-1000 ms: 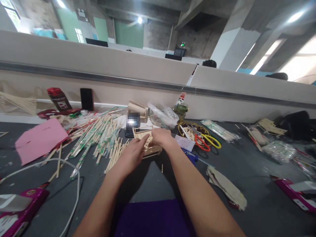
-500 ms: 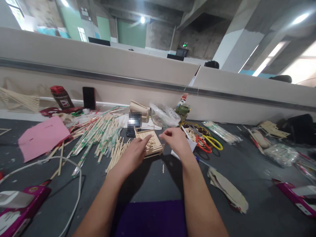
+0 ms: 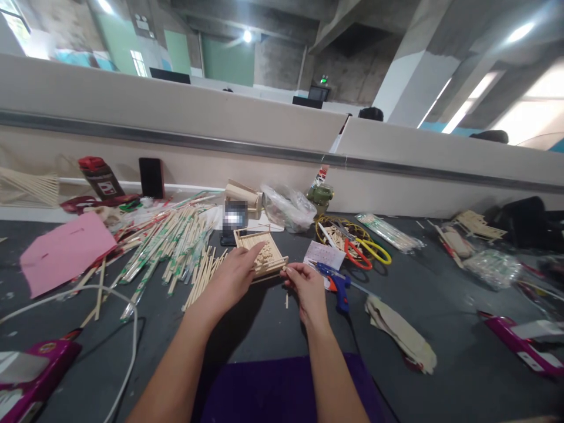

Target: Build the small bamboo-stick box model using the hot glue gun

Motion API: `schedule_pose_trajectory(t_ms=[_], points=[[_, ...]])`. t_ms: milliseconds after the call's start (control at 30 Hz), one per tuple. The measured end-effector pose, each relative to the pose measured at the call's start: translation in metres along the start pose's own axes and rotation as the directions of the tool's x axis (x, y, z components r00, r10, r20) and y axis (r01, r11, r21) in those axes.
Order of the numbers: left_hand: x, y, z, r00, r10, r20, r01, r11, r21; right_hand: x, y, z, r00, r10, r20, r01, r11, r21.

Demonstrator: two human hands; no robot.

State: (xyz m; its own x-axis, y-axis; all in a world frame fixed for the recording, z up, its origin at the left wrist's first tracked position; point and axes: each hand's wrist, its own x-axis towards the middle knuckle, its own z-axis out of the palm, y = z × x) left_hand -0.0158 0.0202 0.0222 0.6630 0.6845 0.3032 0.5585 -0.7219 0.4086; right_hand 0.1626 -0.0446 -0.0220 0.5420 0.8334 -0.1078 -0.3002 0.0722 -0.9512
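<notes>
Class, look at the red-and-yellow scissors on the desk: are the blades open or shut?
Open: the scissors lie flat with their two handles spread well apart.

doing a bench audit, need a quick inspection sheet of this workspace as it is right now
surface: dark grey table, scuffed, with a purple mat at the near edge.
job's things: small wooden stick tray; one short stick lies loose below it.
clutter: heap of wrapped chopsticks, pink paper, scissors, blue glue gun, plastic bags, magenta box.
grippers: left hand rests on the tray, index finger on its slats; right hand pinches at the tray's near right corner.
cables: white cable loops across the left side.
surroundings: beige partition behind the table; concrete ceiling and lights above.
</notes>
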Motion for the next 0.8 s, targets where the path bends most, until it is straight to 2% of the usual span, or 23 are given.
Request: schedule_pose_trajectory(t_ms=[200,367,667,800], points=[[0.000,0.000,-0.001,1.000,-0.019,0.009,0.019,1.000,0.006,-0.004,0.002,0.002,0.999,-0.030,-0.020,0.030,0.999,0.019],[-0.001,-0.002,0.000,1.000,0.000,0.009,0.000,1.000,0.001,-0.005,0.001,0.006,0.998,-0.055,0.009,0.055,0.998,0.005],[-0.001,0.001,-0.002,1.000,0.005,0.002,-0.005,1.000,-0.002,0.000,0.010,0.006,0.979,-0.203,0.018,0.203,0.966,-0.161],[0.000,0.001,-0.002,1.000,-0.001,0.000,0.001,1.000,-0.004,0.000,0.012,0.007,0.969,-0.247,0.018,0.240,0.922,-0.303]])
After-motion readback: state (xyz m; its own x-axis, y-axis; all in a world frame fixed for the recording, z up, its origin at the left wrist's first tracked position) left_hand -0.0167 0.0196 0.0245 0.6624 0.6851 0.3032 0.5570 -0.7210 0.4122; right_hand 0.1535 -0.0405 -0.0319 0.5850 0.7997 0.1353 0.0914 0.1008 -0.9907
